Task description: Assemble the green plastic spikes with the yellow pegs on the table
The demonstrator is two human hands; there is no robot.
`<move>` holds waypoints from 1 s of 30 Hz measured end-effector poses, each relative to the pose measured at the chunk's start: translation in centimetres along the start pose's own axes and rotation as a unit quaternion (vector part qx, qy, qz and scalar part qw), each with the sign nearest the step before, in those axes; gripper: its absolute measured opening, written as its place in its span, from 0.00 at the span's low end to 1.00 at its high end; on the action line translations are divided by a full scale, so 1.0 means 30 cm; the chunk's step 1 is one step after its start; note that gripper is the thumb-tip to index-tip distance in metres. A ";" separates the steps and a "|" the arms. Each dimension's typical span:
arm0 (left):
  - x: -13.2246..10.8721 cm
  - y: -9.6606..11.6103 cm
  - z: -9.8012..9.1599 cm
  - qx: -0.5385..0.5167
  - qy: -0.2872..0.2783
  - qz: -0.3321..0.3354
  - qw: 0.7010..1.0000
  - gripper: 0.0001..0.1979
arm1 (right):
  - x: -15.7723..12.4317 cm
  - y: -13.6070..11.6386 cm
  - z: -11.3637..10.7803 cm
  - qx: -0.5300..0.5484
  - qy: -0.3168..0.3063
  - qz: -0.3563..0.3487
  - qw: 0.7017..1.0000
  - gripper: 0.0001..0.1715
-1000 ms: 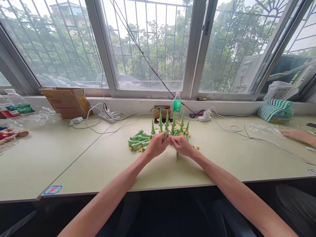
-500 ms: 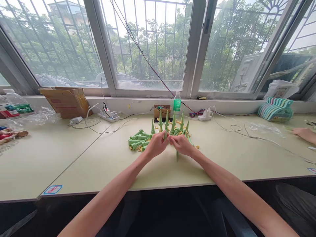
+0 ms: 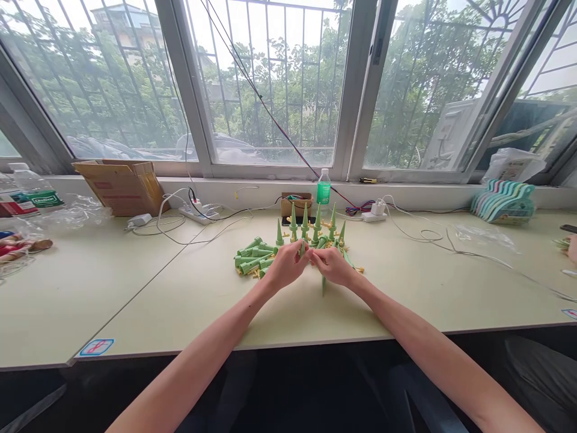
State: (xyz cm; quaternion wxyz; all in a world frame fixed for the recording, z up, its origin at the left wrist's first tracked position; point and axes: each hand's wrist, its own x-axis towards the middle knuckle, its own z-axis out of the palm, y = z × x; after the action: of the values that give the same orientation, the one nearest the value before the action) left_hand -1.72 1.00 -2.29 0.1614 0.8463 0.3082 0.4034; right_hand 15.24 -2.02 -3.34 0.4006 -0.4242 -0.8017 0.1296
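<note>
My left hand (image 3: pixel 285 264) and my right hand (image 3: pixel 332 265) meet over the pale table (image 3: pixel 189 300), fingers pinched together. My right hand grips a green pointed spike (image 3: pixel 323 285) whose tip hangs down below the palm. My left hand pinches a small green piece at the spike's top; I cannot make it out fully. Just beyond my hands, several green spikes stand upright (image 3: pixel 311 224). A heap of green tubes (image 3: pixel 250 256) lies to the left, with small yellow parts (image 3: pixel 359 269) scattered around.
A cardboard box (image 3: pixel 121 184), a power strip with cables (image 3: pixel 199 211), a green-labelled bottle (image 3: pixel 323 187) and a small box (image 3: pixel 296 204) line the window sill side. Striped cloths (image 3: pixel 502 201) lie far right. Another person's hand (image 3: pixel 571 248) shows at the right edge.
My hands have stayed almost still on the spike. The other person's hand at the right has drawn back toward the frame's edge.
</note>
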 end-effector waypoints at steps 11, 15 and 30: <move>0.000 0.004 -0.003 0.006 0.000 -0.003 1.000 0.12 | 0.002 0.003 0.000 -0.002 -0.004 0.003 1.000 0.29; 0.001 0.005 -0.003 0.006 -0.005 -0.007 1.000 0.12 | 0.000 0.001 -0.001 0.000 0.001 0.001 1.000 0.29; 0.002 0.004 -0.004 0.004 -0.006 -0.008 1.000 0.14 | 0.002 0.014 0.007 0.003 0.008 0.005 1.000 0.30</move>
State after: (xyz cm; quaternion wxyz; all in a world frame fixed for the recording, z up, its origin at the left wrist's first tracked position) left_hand -1.74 0.95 -2.12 0.1628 0.8469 0.3160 0.3956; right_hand 15.30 -1.70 -3.67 0.4077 -0.4277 -0.7961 0.1308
